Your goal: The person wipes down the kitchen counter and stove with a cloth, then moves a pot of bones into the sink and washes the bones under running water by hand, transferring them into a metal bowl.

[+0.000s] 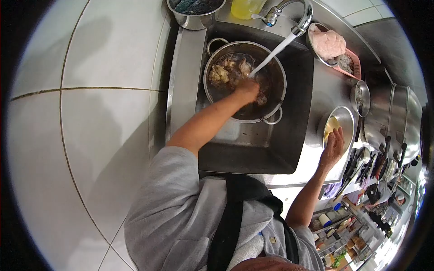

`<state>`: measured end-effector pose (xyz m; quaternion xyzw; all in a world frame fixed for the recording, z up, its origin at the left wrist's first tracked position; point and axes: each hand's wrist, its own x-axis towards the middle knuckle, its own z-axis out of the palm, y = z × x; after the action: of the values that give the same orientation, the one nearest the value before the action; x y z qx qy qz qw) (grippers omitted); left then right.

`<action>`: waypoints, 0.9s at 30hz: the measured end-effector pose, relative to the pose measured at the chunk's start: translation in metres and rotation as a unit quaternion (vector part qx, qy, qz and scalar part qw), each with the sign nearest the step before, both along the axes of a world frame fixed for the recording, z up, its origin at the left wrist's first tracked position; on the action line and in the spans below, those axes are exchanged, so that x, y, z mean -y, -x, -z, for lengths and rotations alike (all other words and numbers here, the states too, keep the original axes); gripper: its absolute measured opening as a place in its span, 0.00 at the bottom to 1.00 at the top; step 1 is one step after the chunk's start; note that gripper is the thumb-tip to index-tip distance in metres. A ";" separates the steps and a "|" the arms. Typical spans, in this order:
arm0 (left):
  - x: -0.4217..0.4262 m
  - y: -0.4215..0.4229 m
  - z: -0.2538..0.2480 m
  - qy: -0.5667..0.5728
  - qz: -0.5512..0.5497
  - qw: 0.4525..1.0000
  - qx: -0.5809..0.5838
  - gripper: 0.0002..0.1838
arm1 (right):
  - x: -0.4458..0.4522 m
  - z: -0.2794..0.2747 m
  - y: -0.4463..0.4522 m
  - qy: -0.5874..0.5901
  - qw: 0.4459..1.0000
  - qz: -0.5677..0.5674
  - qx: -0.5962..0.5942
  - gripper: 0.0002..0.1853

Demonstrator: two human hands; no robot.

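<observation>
My left hand [247, 90] reaches down into a large two-handled metal pot [281, 67] in the sink. Its fingers are hidden among the pot's contents, so their grip does not show. Brown water and pieces of what looks like meat or bones [219, 73] fill the pot. A stream of water from the faucet [305, 22] falls beside this hand. My right hand [333, 143], fingers stretched out, is at the near rim of a metal bowl [347, 118]. Something yellow [332, 125] lies in that bowl, partly behind the fingers.
The steel sink [289, 158] surrounds the pot. Behind it stand a metal pot with dark contents [194, 20] and a yellow container [246, 8]. Along the right are a bowl of pale pink meat [327, 43], a pink basket [356, 63], a small bowl [361, 97] and large steel pots [398, 122].
</observation>
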<state>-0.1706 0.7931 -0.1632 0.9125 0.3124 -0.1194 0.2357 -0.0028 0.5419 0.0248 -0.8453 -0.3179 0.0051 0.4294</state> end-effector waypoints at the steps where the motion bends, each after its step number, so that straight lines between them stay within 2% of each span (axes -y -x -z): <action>1: -0.014 0.008 0.004 -0.015 -0.096 0.995 -0.018 0.16 | -0.002 -0.004 0.009 -0.008 1.000 -0.011 -0.005 0.13; 3: -0.039 0.021 0.024 -0.137 -0.110 0.976 -0.126 0.19 | -0.005 -0.001 0.021 -0.037 0.998 -0.047 -0.011 0.10; 4: -0.044 0.037 0.036 -0.153 -0.093 0.972 -0.151 0.20 | -0.014 -0.003 0.035 -0.081 0.992 -0.060 -0.082 0.10; 5: -0.050 0.048 0.042 -0.170 -0.076 0.967 -0.174 0.22 | -0.019 -0.001 0.043 -0.049 0.993 -0.089 -0.062 0.09; 8: -0.050 0.037 0.023 -0.114 -0.021 0.934 -0.338 0.24 | -0.043 0.001 0.069 0.010 0.983 -0.183 -0.029 0.09; 11: -0.058 0.038 0.060 -0.089 -0.042 0.940 -0.327 0.33 | -0.066 0.009 0.090 0.020 0.963 -0.241 -0.118 0.09; 14: -0.072 0.032 -0.003 -0.002 -0.030 0.944 -0.330 0.32 | -0.085 0.025 0.101 0.055 0.934 -0.268 -0.231 0.11; 17: -0.105 0.015 -0.034 0.156 -0.028 0.950 -0.269 0.30 | -0.120 0.085 0.088 0.104 0.916 -0.276 -0.273 0.15; 18: -0.107 0.012 -0.053 0.209 -0.062 0.952 -0.213 0.30 | -0.138 0.113 0.080 0.125 0.917 -0.261 -0.276 0.17; 20: -0.100 0.006 -0.090 0.312 -0.129 0.936 -0.095 0.30 | -0.184 0.138 0.061 0.083 0.938 -0.187 -0.279 0.22; 21: -0.100 0.001 -0.089 0.345 -0.134 0.928 -0.048 0.31 | -0.200 0.135 0.054 0.080 0.903 -0.150 -0.395 0.23; 22: -0.096 -0.002 -0.068 0.362 -0.132 0.922 0.037 0.33 | -0.213 0.131 0.048 0.077 0.852 -0.113 -0.506 0.25; 23: -0.092 -0.006 -0.058 0.389 -0.156 0.907 0.050 0.35 | -0.222 0.129 0.045 0.073 0.786 -0.075 -0.609 0.27; 24: -0.086 -0.009 -0.062 0.417 -0.180 0.889 0.064 0.37 | -0.228 0.130 0.043 0.081 0.793 -0.057 -0.601 0.27; 25: -0.079 -0.017 -0.065 0.370 -0.214 0.903 0.038 0.39 | -0.234 0.134 0.041 0.090 0.800 -0.038 -0.592 0.28; 26: -0.074 -0.019 -0.046 0.264 -0.219 0.935 0.091 0.39 | -0.238 0.140 0.039 0.103 0.806 -0.020 -0.582 0.29; 27: -0.070 -0.022 -0.027 0.237 -0.227 0.932 0.157 0.36 | -0.242 0.148 0.040 0.107 0.814 0.025 -0.571 0.28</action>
<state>-0.1490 0.8629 -0.1364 0.7421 0.4328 0.0111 0.5117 -0.0426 0.7841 -0.1233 -0.7387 0.0081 0.5100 0.4406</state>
